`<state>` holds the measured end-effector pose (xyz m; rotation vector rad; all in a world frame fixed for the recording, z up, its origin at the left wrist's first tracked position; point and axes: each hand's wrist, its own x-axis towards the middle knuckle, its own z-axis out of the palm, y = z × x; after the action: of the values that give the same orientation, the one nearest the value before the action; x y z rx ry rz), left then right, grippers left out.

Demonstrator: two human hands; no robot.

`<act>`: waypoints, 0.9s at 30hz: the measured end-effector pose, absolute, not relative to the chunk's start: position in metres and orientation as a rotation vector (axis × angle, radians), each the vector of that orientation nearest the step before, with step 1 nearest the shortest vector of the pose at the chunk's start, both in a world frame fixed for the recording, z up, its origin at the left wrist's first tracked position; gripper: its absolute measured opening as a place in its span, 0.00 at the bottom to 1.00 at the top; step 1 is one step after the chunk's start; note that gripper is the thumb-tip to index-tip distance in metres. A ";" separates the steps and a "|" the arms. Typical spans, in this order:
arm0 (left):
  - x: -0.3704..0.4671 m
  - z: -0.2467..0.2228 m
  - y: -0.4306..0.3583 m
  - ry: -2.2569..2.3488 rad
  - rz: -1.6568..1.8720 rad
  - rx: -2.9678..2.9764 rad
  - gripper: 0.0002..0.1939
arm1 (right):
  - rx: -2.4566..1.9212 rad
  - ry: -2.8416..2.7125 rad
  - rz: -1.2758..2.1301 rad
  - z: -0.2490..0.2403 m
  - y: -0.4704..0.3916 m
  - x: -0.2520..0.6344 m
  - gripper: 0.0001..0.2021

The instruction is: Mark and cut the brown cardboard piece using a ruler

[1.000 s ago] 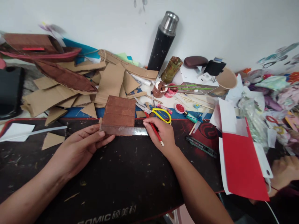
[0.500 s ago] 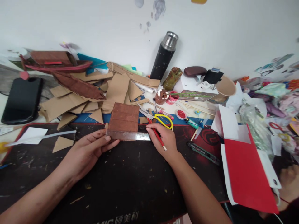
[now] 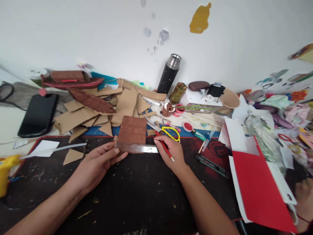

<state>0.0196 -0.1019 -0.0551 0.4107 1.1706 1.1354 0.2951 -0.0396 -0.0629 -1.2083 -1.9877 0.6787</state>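
Note:
A brown painted cardboard square [image 3: 133,130] lies on the black mat, with a clear ruler [image 3: 139,148] across its near edge. My left hand [image 3: 104,160] grips the ruler's left end and the square's lower left corner between thumb and fingers. At the ruler's right end, my right hand [image 3: 171,151] holds a red pencil [image 3: 165,148], its pale end pointing toward me. Scissors with yellow handles [image 3: 171,133] lie just beyond my right hand. A brown boat-shaped piece [image 3: 90,101] rests on cardboard scraps [image 3: 73,114] farther back.
Around the mat [image 3: 127,195] are a phone [image 3: 37,114], a yellow glue gun [image 3: 7,171], a black flask [image 3: 169,73], paint pots [image 3: 168,109], a cutter [image 3: 212,165] and red paper [image 3: 261,186]. Another person's hand [image 3: 304,195] shows at the right edge.
The camera view has tilted up and shifted left, so objects appear lower and more of the wall and glue gun shows. Both hands keep their hold on the ruler and pencil.

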 end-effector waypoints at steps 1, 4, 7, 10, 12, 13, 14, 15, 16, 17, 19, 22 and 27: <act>0.020 -0.055 -0.102 1.169 1.142 0.409 0.19 | -1.202 -1.986 0.675 -0.063 -0.040 0.295 0.09; 0.020 -0.056 -0.102 1.160 1.154 0.403 0.20 | -1.196 -1.981 0.670 -0.063 -0.039 0.294 0.09; 0.021 -0.054 -0.102 1.154 1.160 0.403 0.21 | -1.199 -1.983 0.658 -0.064 -0.039 0.294 0.10; 0.021 -0.052 -0.102 1.155 1.157 0.401 0.22 | -1.187 -1.979 0.648 -0.064 -0.039 0.294 0.09; 0.021 -0.052 -0.102 1.152 1.153 0.401 0.22 | -1.183 -1.979 0.650 -0.063 -0.039 0.294 0.09; 0.021 -0.052 -0.102 1.151 1.153 0.402 0.23 | -1.185 -1.982 0.651 -0.063 -0.039 0.294 0.09; 0.021 -0.052 -0.102 1.150 1.153 0.403 0.23 | -1.188 -1.986 0.652 -0.063 -0.039 0.294 0.09; 0.020 -0.052 -0.102 1.150 1.154 0.404 0.23 | -1.190 -1.989 0.651 -0.063 -0.039 0.295 0.09; 0.020 -0.053 -0.102 1.152 1.156 0.405 0.23 | -1.193 -1.992 0.649 -0.063 -0.039 0.295 0.09; 0.020 -0.053 -0.103 1.154 1.156 0.406 0.22 | -1.196 -1.995 0.647 -0.063 -0.039 0.295 0.09; 0.020 -0.054 -0.103 1.155 1.153 0.411 0.22 | -1.206 -1.994 0.648 -0.063 -0.039 0.295 0.09; 0.020 -0.055 -0.103 1.159 1.148 0.421 0.22 | -1.213 -1.991 0.666 -0.064 -0.039 0.296 0.09; 0.019 -0.059 -0.103 1.176 1.159 0.404 0.25 | -1.207 -1.990 0.687 -0.066 -0.038 0.296 0.09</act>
<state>0.0194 -0.1027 -0.0586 0.4039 1.1761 1.1592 0.2961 -0.0384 -0.0665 -1.2069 -1.9901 0.6874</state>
